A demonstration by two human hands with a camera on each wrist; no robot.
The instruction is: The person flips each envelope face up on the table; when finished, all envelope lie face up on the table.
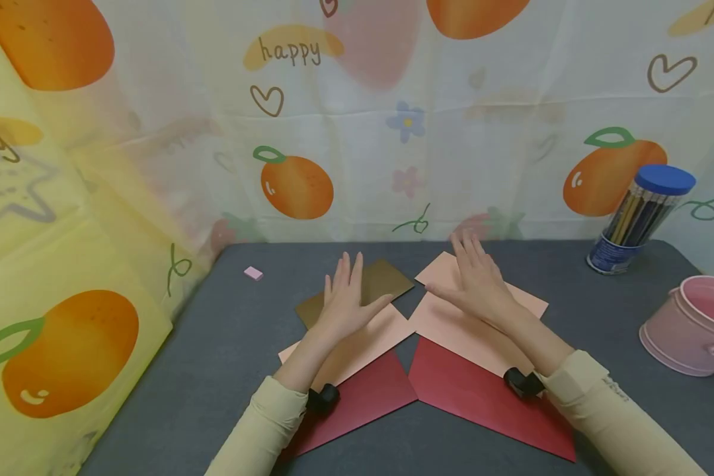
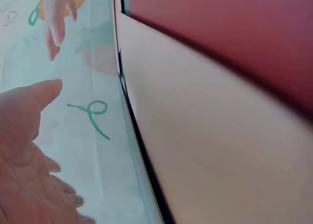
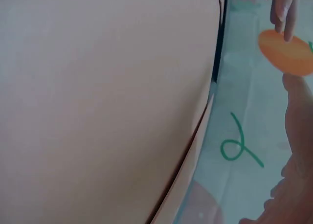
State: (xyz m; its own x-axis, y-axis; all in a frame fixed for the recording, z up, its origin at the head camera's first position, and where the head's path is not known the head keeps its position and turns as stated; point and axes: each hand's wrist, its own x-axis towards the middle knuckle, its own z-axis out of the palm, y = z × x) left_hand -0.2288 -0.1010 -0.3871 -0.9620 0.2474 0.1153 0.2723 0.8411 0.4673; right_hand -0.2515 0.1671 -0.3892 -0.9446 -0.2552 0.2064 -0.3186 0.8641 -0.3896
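Note:
In the head view, my left hand (image 1: 348,304) hovers with spread fingers over a peach paper piece (image 1: 387,330) and a brown one (image 1: 387,281). A red piece (image 1: 369,403) lies nearer, below that wrist. My right hand (image 1: 476,281), fingers extended and thumb apart, is above two peach pieces, a near one (image 1: 446,324) and a far one (image 1: 440,270). Another red piece (image 1: 482,390) lies in front of them. Nothing is held. Both wrist views show the hands raised off the flat pieces; the forearms hide parts of them.
A clear jar of pencils with a blue lid (image 1: 665,180) stands at the back right. Nearer is a pink bucket (image 1: 666,337). A small pink block (image 1: 253,273) lies at the far left of the dark table (image 1: 172,396). A printed curtain (image 1: 357,132) hangs behind.

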